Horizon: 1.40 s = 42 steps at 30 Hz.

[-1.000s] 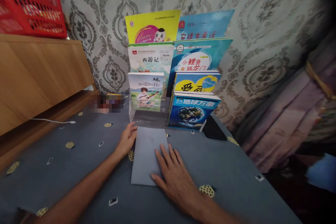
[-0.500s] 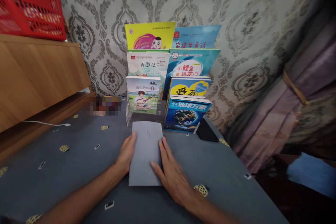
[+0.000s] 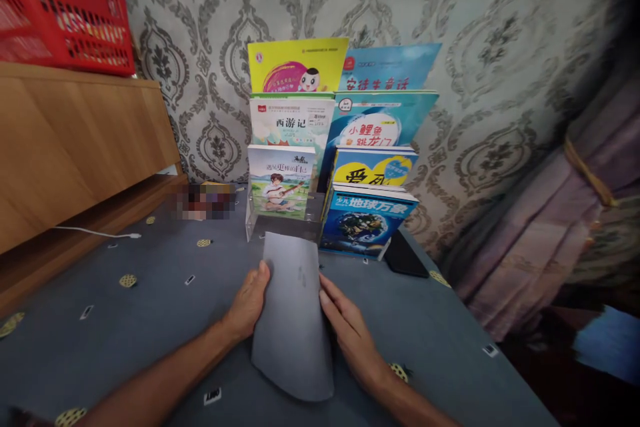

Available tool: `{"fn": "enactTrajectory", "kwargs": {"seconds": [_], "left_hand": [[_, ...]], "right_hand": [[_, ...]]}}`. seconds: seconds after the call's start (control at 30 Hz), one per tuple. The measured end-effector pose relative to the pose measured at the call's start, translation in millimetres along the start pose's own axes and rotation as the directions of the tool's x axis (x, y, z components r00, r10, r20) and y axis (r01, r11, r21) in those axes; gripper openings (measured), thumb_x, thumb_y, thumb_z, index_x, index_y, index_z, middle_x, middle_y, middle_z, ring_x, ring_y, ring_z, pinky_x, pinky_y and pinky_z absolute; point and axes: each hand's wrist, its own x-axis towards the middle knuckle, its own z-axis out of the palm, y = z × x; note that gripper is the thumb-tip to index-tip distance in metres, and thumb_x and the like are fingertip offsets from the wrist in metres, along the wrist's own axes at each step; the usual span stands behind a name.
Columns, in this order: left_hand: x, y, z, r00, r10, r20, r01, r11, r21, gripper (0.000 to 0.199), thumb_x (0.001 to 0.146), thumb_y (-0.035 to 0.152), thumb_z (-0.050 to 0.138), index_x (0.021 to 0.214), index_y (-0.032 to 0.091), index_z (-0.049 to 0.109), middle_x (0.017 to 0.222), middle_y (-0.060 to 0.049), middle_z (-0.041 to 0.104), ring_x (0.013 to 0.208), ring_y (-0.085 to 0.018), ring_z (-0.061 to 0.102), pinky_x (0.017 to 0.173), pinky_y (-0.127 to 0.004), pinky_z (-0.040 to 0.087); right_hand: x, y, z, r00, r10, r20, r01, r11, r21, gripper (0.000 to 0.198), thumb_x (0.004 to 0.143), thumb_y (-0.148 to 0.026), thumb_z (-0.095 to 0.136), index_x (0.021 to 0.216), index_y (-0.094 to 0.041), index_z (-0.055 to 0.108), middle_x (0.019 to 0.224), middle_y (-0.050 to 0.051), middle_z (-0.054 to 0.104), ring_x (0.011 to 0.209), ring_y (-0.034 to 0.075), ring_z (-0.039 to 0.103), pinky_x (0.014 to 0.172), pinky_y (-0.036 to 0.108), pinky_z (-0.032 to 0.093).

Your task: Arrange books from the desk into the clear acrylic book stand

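A plain grey soft-cover notebook [image 3: 293, 320] is held tilted over the cloth, its lower end curving and faint marks near its upper right. My left hand [image 3: 251, 300] is closed on its left edge, thumb on the cover and fingers largely hidden beneath. Along the right edge, my right hand [image 3: 349, 320] grips with thumb and fingers close together. Just beyond the notebook stands a clear stepped book stand [image 3: 250, 220]. It bears several books, among them a guitar-player book [image 3: 281, 180] at front left and a blue earth book [image 3: 367, 220] at front right.
A black phone [image 3: 407, 257] lies right of the stand on the patterned grey cloth [image 3: 165, 320]. At left are a wooden cabinet [image 3: 85, 133], a red basket [image 3: 75, 20] on top and a white cable [image 3: 100, 232]. A tied curtain [image 3: 555, 233] hangs at right.
The notebook has tilted, and its lower end now curves and reaches nearer to me. My right thumb has moved from the cover to the right edge. The view has shifted slightly left.
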Motion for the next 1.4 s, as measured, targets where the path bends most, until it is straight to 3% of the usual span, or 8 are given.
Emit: {"fn": "enactTrajectory", "kwargs": {"seconds": [0.1,0.3,0.5,0.73,0.83,1.1,1.2,1.4], "left_hand": [[-2,0,-5,0.995,0.088,-0.039,-0.083,0.992,0.1,0.066,0.07,0.09,0.052,0.067,0.024,0.054,0.067,-0.002,0.064,0.073,-0.022,0.062,0.063,-0.032,0.054],[3,35,-18,0.955,0.24,0.176,-0.263,0.957,0.12,0.075,0.056,0.086,0.07,0.09,0.019,0.067,0.09,-0.007,0.071,0.087,-0.025,0.064,0.076,-0.033,0.053],[26,78,-28,0.727,0.262,0.635,-0.552,0.773,0.314,0.071,0.064,0.075,0.076,0.103,0.015,0.072,0.078,-0.003,0.069,0.073,-0.02,0.06,0.069,-0.029,0.046],[42,64,-30,0.834,0.195,0.516,-0.434,0.809,0.396,0.056,0.068,0.064,0.076,0.098,0.017,0.072,0.1,-0.008,0.074,0.1,-0.028,0.064,0.091,-0.04,0.052],[46,74,-33,0.868,0.067,0.493,-0.317,0.837,0.446,0.052,0.067,0.055,0.078,0.101,0.016,0.071,0.1,-0.009,0.074,0.097,-0.027,0.066,0.079,-0.037,0.057],[67,138,-56,0.781,-0.169,0.601,-0.239,0.809,0.538,0.042,0.061,0.036,0.085,0.097,0.017,0.073,0.089,-0.003,0.075,0.074,-0.017,0.067,0.063,-0.028,0.06],[73,160,-63,0.822,-0.086,0.563,-0.267,0.815,0.515,0.046,0.059,0.033,0.085,0.101,0.019,0.073,0.096,-0.004,0.076,0.078,-0.02,0.07,0.06,-0.029,0.061],[79,186,-65,0.838,0.372,0.401,-0.5,0.816,0.289,0.033,0.07,0.037,0.081,0.092,0.015,0.071,0.085,-0.007,0.075,0.066,-0.017,0.069,0.057,-0.028,0.062]], "right_hand": [[2,-16,-2,0.997,-0.043,0.066,0.039,0.997,0.061,0.068,0.095,-0.068,0.045,0.146,-0.024,0.054,0.146,0.011,0.058,0.136,0.029,0.054,0.116,0.049,0.04],[12,-40,-12,0.974,-0.218,0.061,0.219,0.976,-0.01,0.053,0.1,-0.052,0.047,0.144,-0.024,0.053,0.138,0.012,0.064,0.125,0.027,0.062,0.107,0.044,0.049],[27,-41,-14,0.919,-0.394,-0.028,0.384,0.906,-0.176,0.039,0.102,-0.038,0.045,0.137,-0.024,0.054,0.135,0.012,0.064,0.124,0.026,0.061,0.106,0.043,0.048],[25,-29,0,0.881,-0.454,-0.13,0.402,0.865,-0.299,0.025,0.102,-0.029,0.042,0.121,-0.022,0.055,0.094,0.006,0.066,0.087,0.021,0.067,0.077,0.035,0.056],[29,-29,-3,0.867,-0.482,-0.122,0.421,0.842,-0.337,0.021,0.101,-0.027,0.041,0.116,-0.022,0.054,0.082,0.003,0.062,0.077,0.019,0.064,0.068,0.033,0.054],[63,-38,4,0.857,-0.506,-0.094,0.447,0.823,-0.35,0.012,0.098,-0.028,0.04,0.105,-0.026,0.048,0.076,0.001,0.06,0.067,0.021,0.063,0.061,0.035,0.049],[78,-57,5,0.846,-0.531,-0.057,0.481,0.805,-0.348,0.008,0.098,-0.029,0.038,0.099,-0.026,0.045,0.073,0.0,0.058,0.067,0.02,0.063,0.062,0.035,0.047],[113,-113,-11,0.813,-0.581,-0.018,0.557,0.788,-0.261,0.006,0.097,-0.027,0.041,0.097,-0.025,0.047,0.078,0.0,0.058,0.068,0.018,0.063,0.065,0.035,0.048]]}}
